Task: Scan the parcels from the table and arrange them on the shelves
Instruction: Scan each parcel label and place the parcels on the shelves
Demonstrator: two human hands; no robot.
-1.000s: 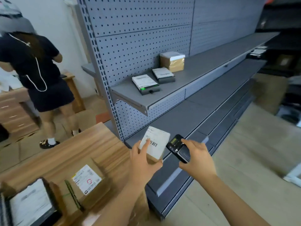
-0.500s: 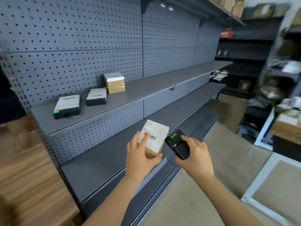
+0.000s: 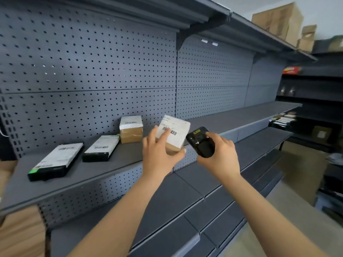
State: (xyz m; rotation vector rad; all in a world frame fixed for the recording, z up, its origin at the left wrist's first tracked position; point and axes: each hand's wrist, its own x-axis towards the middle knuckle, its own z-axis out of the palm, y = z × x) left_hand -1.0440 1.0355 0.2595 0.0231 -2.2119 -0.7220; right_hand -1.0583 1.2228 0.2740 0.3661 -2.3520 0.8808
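The left hand (image 3: 159,154) grips a small brown cardboard parcel with a white barcode label (image 3: 173,132), thumb and fingers curled round its lower end. At the parcel's 3 o'clock, just beside it, the right hand (image 3: 219,154) clasps a black handheld scanner (image 3: 201,143). Both are held in front of the grey metal shelf (image 3: 92,175). On it, toward 9 o'clock, lie a taped brown cardboard box (image 3: 131,129), a flat black white-labelled box (image 3: 101,148) and a longer black box with a green corner (image 3: 55,162).

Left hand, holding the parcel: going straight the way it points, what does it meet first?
Probably the bare shelf beside the taped brown box, then the pegboard; depth unclear.
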